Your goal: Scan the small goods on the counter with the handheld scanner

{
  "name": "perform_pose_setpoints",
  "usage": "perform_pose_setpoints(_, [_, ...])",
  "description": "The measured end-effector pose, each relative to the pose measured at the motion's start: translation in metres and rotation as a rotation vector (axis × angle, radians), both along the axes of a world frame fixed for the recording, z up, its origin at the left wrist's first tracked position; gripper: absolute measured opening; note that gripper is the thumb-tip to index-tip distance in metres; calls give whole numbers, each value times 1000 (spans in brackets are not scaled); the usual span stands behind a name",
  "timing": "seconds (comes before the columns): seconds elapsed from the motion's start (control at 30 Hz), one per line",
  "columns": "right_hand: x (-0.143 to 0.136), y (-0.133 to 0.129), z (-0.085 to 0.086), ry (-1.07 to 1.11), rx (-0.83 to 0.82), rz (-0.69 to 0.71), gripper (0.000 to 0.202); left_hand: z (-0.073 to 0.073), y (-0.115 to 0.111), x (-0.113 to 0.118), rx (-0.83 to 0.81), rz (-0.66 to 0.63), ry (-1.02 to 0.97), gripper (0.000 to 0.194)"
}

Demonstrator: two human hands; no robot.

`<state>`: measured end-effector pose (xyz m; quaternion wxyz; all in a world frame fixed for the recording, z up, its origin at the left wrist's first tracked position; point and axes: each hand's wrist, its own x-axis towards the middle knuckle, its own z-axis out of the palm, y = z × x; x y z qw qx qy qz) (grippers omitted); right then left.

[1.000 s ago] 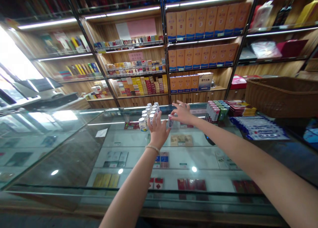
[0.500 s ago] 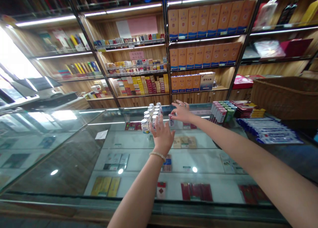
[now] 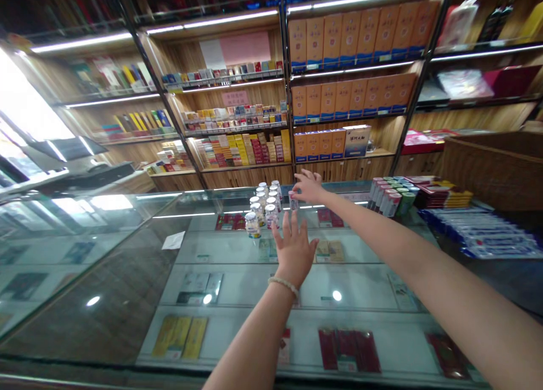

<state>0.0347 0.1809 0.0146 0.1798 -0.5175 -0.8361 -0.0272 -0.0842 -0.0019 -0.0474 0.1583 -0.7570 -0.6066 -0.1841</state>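
My right hand [image 3: 309, 187] reaches to the far side of the glass counter, with thumb and fingertips closed on a small pink-capped tube [image 3: 293, 201] that stands upright; its other fingers are raised. Nearer to me, my left hand [image 3: 296, 254] hovers over the glass, empty, its fingers spread. A beaded bracelet [image 3: 284, 285] circles that wrist. Just beyond its fingertips and to the left, several small white-capped jars [image 3: 253, 226] stand in two rows, apart from the hand.
On the right of the glass counter [image 3: 254, 277] stand rows of pink- and green-capped tubes [image 3: 390, 202], beside stacked red and yellow packs [image 3: 456, 193], blue-white packets [image 3: 483, 231] and a brown basket [image 3: 487, 172]. A paper slip [image 3: 173, 240] lies at left. Stocked shelves [image 3: 237, 172] line the back.
My left hand has drawn back from the jars, toward me and to the right. My right hand stays at the tube. The view has shifted slightly.
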Motion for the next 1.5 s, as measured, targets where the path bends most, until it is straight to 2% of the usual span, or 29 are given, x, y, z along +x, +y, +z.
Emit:
perform_pose_setpoints(0.23, [-7,26,0,-1,-15,-25,34,-2,-1,1,-6,-12,13,57])
perform_pose_setpoints(0.5, [-15,40,2,-17,-14,-13,37,-6,0,0,11,-19,-1,58])
perform_pose_setpoints(0.77, [-20,49,-5,40,8,-51,36,-5,0,1,-7,0,3,57])
perform_pose_setpoints(1.07, [-22,40,-17,-21,179,-30,41,-7,0,1,-16,9,7,57])
perform_pose_setpoints(1.27, [-20,38,-16,-53,200,-12,44,-7,1,0,-30,7,10,57])
perform_pose_setpoints(1.37, [-14,35,-15,-64,200,2,55,-7,2,-1,-22,2,3,58])
perform_pose_setpoints(1.5, [3,22,-13,-75,282,43,65,-6,3,-3,4,-17,-6,58])
